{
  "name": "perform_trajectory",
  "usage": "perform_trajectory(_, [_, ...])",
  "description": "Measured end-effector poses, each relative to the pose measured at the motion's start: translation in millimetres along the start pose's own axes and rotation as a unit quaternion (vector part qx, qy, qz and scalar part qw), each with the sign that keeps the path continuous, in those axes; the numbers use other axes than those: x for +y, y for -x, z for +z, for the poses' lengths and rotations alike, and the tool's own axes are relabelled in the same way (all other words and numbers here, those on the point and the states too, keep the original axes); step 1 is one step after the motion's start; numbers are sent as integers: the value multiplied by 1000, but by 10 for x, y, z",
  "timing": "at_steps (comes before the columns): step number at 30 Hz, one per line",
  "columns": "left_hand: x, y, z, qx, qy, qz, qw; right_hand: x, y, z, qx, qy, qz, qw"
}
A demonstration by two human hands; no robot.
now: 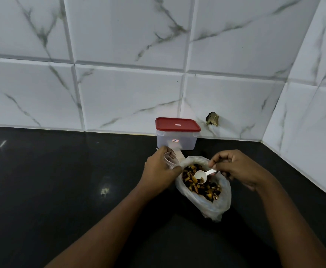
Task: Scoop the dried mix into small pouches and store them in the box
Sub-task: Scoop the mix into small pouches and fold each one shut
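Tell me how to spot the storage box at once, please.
Follow the black countertop back to the marble-look tiled wall. Against its foot, just beyond the left hand, stands the box. It alone is rigid: translucent plastic with a closed red lid, unlike the soft open bag of dried mix nearer the person.

Home kitchen: black countertop point(52, 180), marble-look wall tiles point(129, 93).

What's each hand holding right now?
Left hand: closed, gripping pouches.
Right hand: closed, pinching the white scoop by its handle.
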State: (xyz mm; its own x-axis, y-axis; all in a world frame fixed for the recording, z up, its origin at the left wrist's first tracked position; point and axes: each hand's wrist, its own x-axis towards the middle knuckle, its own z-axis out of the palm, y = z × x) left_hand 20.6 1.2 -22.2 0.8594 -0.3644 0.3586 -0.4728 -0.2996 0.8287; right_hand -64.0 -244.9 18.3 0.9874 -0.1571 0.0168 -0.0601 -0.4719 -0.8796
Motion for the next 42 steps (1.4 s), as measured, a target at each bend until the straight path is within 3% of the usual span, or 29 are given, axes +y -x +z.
perform_trajectory(8, [-18, -17, -23, -10, 58, -43, 997, 41, -65, 38, -19, -54, 47, 997])
perform_trajectory(15, [-46, -47, -14, -51, 56, -41, 996, 68, -120, 71, 5, -188, 104, 977])
perform_trajectory(22, [-44, 6, 42, -111, 39, -7, 993, -111, -54, 114, -1, -303, 21, 953])
perform_trajectory(26, [-50, 10, 68, -107, 29, 3, 994, -195, 1, 292, -13, -112, -70, 991])
perform_trajectory(30, [-64, 7, 80, -96, 16, 10, 995, -248, 61, 342, -63, 0, -105, 992])
perform_trajectory(34, [-74, -5, 82, -91, 13, 9, 996, -304, 106, 170, 19, 6, -113, 993])
perform_trajectory(37, [-77, -10, 78, -83, 12, 7, 996, -233, 99, -9, 90, 115, -101, 984])
perform_trajectory(42, [-99, -10, 82, -73, 18, -1, 997, -138, 55, 17, 79, 270, -52, 958])
